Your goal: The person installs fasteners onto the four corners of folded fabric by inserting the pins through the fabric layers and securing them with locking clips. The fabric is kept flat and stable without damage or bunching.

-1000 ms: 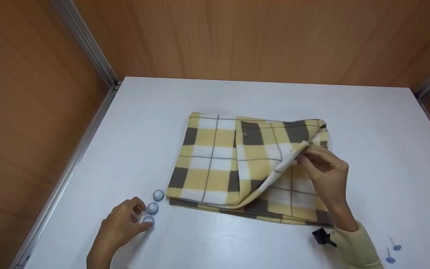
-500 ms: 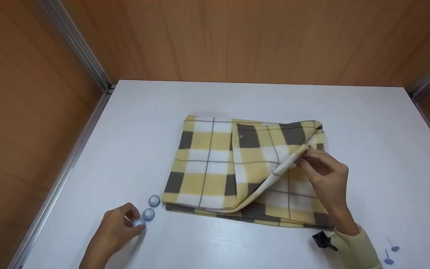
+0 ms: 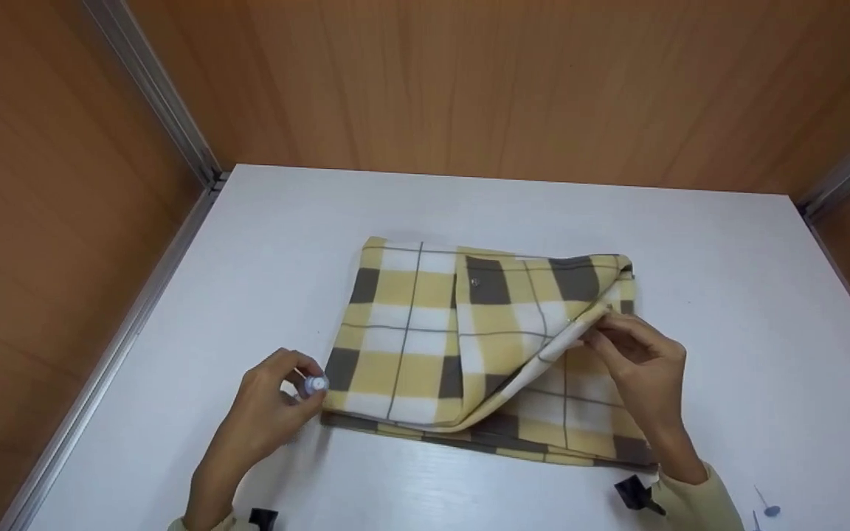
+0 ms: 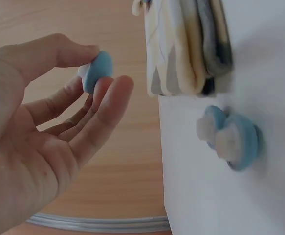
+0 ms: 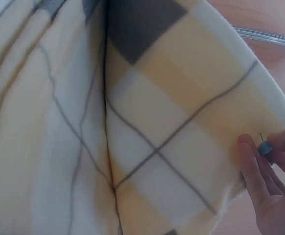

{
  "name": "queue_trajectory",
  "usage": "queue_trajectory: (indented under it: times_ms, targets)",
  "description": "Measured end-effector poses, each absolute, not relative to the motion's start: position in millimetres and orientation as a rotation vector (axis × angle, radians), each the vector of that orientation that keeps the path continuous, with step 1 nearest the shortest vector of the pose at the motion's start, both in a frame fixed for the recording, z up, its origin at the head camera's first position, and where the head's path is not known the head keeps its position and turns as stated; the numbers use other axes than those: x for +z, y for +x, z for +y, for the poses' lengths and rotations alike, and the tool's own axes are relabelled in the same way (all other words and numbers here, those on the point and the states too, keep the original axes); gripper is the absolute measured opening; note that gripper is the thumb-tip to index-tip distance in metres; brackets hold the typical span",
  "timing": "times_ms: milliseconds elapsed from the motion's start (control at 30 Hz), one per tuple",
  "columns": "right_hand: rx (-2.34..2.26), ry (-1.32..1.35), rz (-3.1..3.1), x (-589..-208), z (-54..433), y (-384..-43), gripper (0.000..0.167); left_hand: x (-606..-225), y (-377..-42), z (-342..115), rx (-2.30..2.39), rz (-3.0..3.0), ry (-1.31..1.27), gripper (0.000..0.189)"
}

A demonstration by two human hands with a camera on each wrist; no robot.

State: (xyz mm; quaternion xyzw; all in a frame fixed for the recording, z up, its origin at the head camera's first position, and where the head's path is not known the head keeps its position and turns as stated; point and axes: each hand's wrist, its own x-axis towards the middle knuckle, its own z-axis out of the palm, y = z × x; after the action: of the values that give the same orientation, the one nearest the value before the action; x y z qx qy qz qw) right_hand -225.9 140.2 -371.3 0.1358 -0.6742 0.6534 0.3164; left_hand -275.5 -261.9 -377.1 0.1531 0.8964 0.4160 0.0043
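My left hand [image 3: 266, 413] pinches a small round blue-and-white cap [image 4: 98, 72] between thumb and fingertips, raised by the near left corner of a folded plaid blanket [image 3: 410, 332]. Two similar caps [image 4: 237, 142] stand close together on the table in the left wrist view; in the head view the left hand hides them. At the blanket's right side my right hand [image 3: 646, 376] holds up a folded-back flap. Its fingers pinch a blue-headed pin [image 5: 264, 147] at the flap's edge, the thin shaft pointing up.
Two more blue-headed pins [image 3: 772, 510] lie at the table's near right, one cut off by the frame. A small metallic spot [image 3: 475, 282] shows on the blanket's dark square. Wooden panels [image 3: 469, 88] stand behind and beside the white table [image 3: 285, 221].
My left hand has picked up the nearest cap from the row of three and carried it toward the blanket's near left corner. The right hand keeps its hold on the flap.
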Motion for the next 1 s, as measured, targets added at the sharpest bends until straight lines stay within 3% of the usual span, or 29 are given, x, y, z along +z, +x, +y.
queue_trajectory:
  times_ms: [500,1000]
  targets:
    - [1.725,0.378,-1.783,-389,151,-236,0.020,-360,-302,-163,1.657,2.714,0.919,0.020]
    - [1.789,0.424,-1.749,-389,151,-240,0.018,-364,-321,-78,1.594,2.447,1.204,0.028]
